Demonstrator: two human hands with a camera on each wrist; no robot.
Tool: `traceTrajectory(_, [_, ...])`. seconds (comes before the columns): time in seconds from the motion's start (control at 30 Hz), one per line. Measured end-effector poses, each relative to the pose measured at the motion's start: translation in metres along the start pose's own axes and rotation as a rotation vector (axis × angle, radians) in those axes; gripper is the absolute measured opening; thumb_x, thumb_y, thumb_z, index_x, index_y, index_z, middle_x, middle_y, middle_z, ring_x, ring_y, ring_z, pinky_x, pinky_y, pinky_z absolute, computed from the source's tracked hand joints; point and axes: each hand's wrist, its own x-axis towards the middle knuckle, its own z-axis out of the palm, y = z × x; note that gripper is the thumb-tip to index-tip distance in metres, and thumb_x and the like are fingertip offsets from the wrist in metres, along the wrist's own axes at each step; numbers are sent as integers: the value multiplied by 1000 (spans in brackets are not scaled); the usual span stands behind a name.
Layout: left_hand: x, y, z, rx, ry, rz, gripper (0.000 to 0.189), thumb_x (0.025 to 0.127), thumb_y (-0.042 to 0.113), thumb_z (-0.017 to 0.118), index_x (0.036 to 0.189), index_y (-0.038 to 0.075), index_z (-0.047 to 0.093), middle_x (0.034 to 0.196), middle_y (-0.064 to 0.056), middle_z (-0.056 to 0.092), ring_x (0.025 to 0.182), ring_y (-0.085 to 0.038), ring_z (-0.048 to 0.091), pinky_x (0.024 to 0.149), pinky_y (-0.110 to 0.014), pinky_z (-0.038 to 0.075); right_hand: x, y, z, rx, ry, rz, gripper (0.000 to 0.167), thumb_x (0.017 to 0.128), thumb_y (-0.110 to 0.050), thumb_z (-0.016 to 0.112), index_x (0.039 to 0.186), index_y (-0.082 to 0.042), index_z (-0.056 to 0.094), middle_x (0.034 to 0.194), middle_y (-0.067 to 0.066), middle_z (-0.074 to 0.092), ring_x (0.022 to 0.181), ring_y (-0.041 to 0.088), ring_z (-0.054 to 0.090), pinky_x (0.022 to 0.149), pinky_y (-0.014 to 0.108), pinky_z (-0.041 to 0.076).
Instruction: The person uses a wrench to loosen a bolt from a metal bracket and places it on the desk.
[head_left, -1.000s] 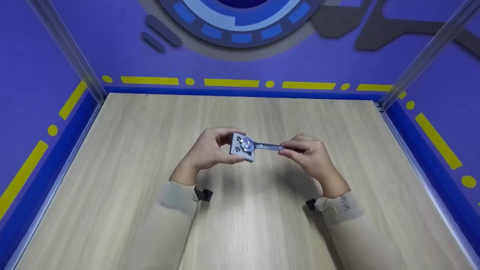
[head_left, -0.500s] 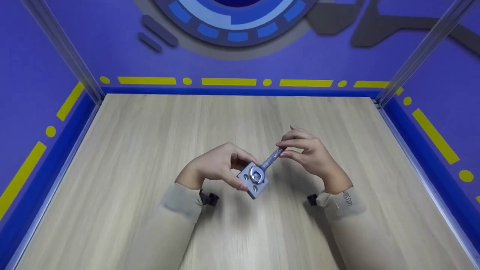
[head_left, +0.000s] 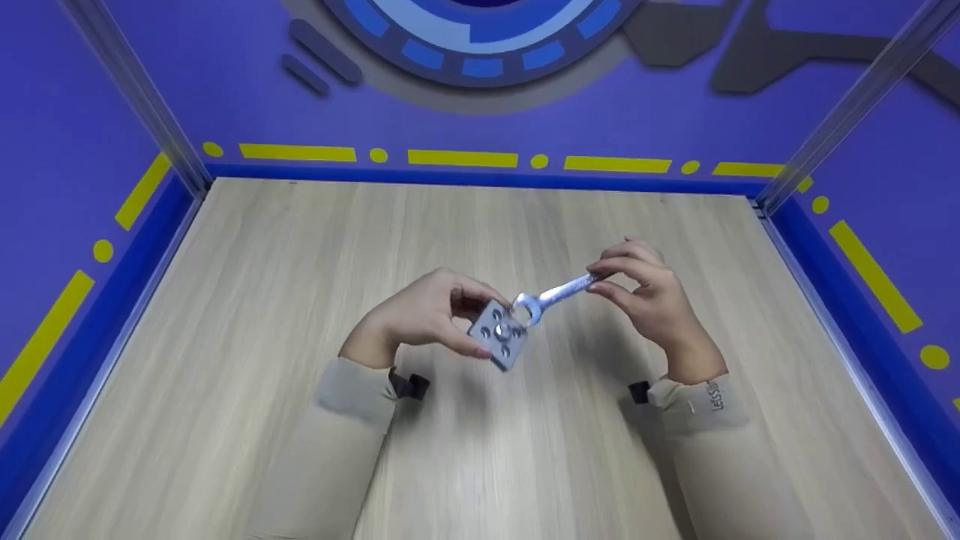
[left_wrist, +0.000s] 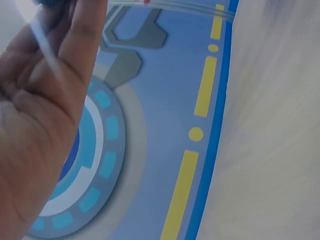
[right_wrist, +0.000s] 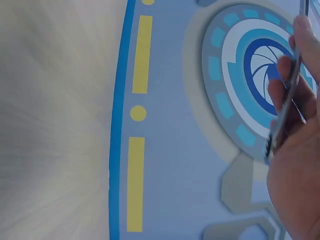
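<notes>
My left hand (head_left: 420,319) grips a square grey metal plate (head_left: 492,345) by its edges, thumb along the near side. Several holes pierce the plate, and a bolt head (head_left: 502,331) stands at its middle. In my right hand (head_left: 651,300), a silver wrench (head_left: 566,289) is pinched near the far end of its handle. The wrench's ring end lies beside the plate's upper right corner, off the bolt head. In the right wrist view the wrench (right_wrist: 286,107) runs along the fingers. The left wrist view shows the left palm (left_wrist: 45,110), with the plate mostly out of frame.
Both hands are above a light wood table (head_left: 480,465). Blue-purple panels with yellow markings (head_left: 463,158) enclose the back and sides, and metal posts (head_left: 847,105) stand at the rear corners.
The wrench's ring end has come off the bolt head, as the right hand moved right and slightly up. The plate swung down and right, then rose a little in the left hand.
</notes>
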Motion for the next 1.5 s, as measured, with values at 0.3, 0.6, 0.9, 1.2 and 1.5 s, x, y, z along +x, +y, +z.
traceTrajectory(0.3, [5, -10, -2, 37, 574, -33, 69, 85, 14, 101, 147, 8, 72, 136, -10, 76, 122, -24, 77, 109, -34, 69, 2, -20, 15, -25, 157, 209, 15, 97, -1, 87, 112, 0, 86, 109, 13, 77, 97, 2, 69, 87, 7, 61])
traceTrajectory(0.6, [20, -23, 6, 81, 839, 61, 71, 85, 10, 101, 146, -3, 69, 141, -14, 69, 134, -30, 73, 119, -18, 59, 7, -36, 42, -91, 102, 407, 14, 96, -14, 92, 108, -8, 89, 97, 7, 75, 82, 14, 60, 65, 12, 48])
traceTrajectory(0.9, [22, -28, 9, 66, 823, 67, 70, 85, 10, 101, 146, -2, 69, 142, -15, 70, 136, -30, 72, 119, -20, 60, 4, -31, 49, -79, 70, 473, 14, 95, -18, 93, 106, -11, 90, 95, 7, 76, 83, 18, 60, 65, 15, 46])
traceTrajectory(1.2, [21, -29, 8, 47, 811, 88, 73, 84, 6, 101, 148, -4, 67, 144, -17, 68, 137, -32, 71, 118, -20, 61, 4, -30, 48, -73, 62, 484, 15, 95, -18, 93, 107, -10, 90, 96, 9, 77, 84, 18, 61, 65, 15, 47])
traceTrajectory(1.5, [17, -29, 5, 12, 740, 73, 74, 84, -1, 99, 150, -1, 67, 147, -15, 68, 139, -31, 70, 120, -21, 60, 2, -29, 46, -60, 42, 495, 18, 96, -17, 93, 110, -6, 89, 98, 9, 76, 85, 17, 60, 65, 14, 48])
